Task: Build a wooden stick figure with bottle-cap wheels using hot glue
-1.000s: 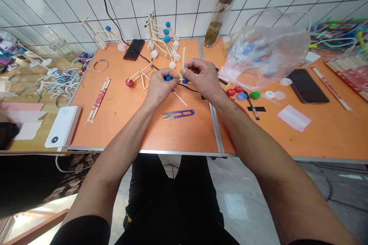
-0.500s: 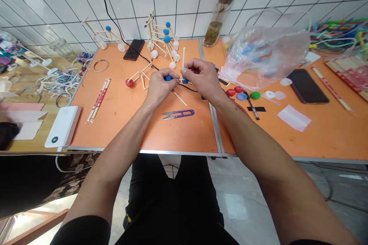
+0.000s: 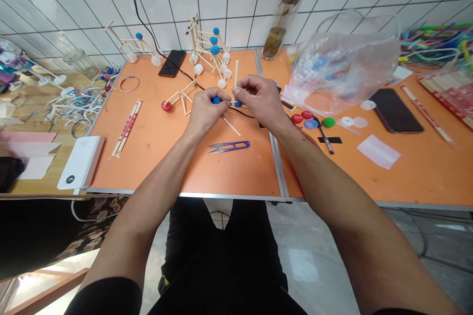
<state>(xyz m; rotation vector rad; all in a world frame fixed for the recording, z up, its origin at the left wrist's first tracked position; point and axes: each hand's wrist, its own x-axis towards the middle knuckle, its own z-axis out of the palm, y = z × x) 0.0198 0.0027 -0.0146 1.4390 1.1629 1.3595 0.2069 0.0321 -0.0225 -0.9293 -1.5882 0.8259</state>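
Observation:
Both hands meet above the middle of the orange table. With thumb and finger pinched, my left hand (image 3: 208, 110) grips a small frame of wooden sticks with a blue bottle cap (image 3: 216, 100); the exact grip is partly hidden. Opposite it, my right hand (image 3: 260, 101) pinches an upright wooden stick (image 3: 236, 72) near its lower end. Just below those fingertips is a second blue cap (image 3: 238, 104), touching or very near the stick. From under my left hand a thin stick (image 3: 232, 127) slants towards me. Purple thread snips (image 3: 229, 146) lie in front of the hands.
Stick models with caps (image 3: 212, 49) stand at the back, near a phone (image 3: 172, 63). A red-capped stick piece (image 3: 167, 106) lies left of my hands. To the right are loose caps (image 3: 328, 122), a pen (image 3: 323, 135), a plastic bag (image 3: 340, 69) and a tall tea bottle (image 3: 281, 19).

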